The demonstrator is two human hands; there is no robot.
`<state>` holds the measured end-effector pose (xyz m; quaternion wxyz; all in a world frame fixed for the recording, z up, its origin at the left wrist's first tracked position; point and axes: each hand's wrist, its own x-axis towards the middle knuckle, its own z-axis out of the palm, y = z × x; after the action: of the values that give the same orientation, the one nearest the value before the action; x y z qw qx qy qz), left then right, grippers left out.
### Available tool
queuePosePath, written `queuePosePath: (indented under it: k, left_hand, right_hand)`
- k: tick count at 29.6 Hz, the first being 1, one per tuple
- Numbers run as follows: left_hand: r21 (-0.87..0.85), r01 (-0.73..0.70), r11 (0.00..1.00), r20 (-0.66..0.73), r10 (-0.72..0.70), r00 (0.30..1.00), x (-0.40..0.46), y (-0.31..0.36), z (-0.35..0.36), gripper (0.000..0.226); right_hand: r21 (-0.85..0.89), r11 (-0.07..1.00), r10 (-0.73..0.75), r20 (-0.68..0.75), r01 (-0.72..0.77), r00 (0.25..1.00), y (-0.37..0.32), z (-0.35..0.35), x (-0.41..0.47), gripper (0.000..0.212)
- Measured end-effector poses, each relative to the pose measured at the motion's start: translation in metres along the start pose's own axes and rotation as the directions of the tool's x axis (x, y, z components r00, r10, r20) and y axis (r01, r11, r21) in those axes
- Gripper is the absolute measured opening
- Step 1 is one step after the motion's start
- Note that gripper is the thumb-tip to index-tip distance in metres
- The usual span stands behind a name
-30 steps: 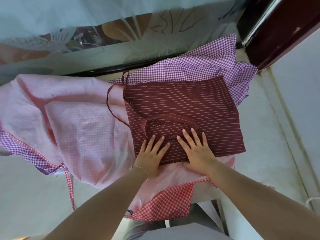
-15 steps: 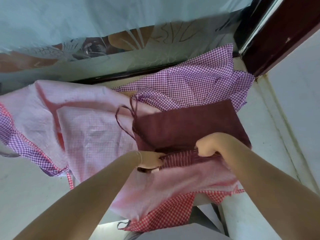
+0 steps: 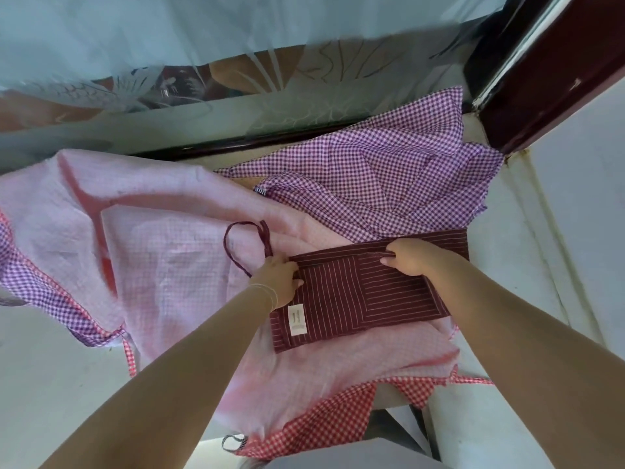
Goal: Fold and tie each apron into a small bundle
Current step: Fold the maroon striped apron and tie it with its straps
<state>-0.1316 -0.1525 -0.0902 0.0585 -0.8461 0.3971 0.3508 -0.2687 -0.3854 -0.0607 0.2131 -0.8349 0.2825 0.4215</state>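
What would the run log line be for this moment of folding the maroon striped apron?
step: folding | left hand: grips maroon striped cloth apron | right hand: grips its far edge | strap: loose | beneath: pink cloth

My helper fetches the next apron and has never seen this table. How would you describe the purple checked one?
Start at the dark wooden door frame at the far right. Just below it, crumpled against the wall, lies the purple checked apron, behind the striped maroon apron. Its checks are purple and white all over, unlike the pale pink, red-trimmed apron.

folded apron [image 3: 365,296] on top of spread apron [image 3: 142,252] | crumpled apron [image 3: 389,177] behind folded apron | tie loop [image 3: 245,243] left of it | left hand [image 3: 279,277], right hand [image 3: 411,257] on its far edge
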Motion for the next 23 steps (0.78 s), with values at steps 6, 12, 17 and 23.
queuePosePath:
  k: [6,12,17,23]
  left_hand:
    - [-0.017,0.01,1.0,-0.268,-0.014,0.963,0.001,-0.002,0.018,0.029]
    - [-0.081,0.071,0.994,-0.372,-0.096,0.923,0.005,0.005,0.011,0.021]
    - [0.148,-0.168,0.975,-0.391,0.214,0.895,-0.014,0.041,0.037,0.056]
    - [0.14,-0.072,0.987,-0.053,0.08,0.995,-0.015,0.055,0.081,0.065]
  right_hand:
    - [0.06,0.998,-0.005,-0.125,0.012,0.992,0.004,0.005,0.008,0.049]
    - [0.082,0.997,0.005,-0.181,0.01,0.983,0.005,0.009,0.017,0.044]
    - [0.051,0.998,0.041,-0.208,-0.031,0.977,0.001,0.012,0.021,0.043]
    - [0.097,0.992,0.106,-0.241,-0.085,0.965,0.013,0.02,0.013,0.035]
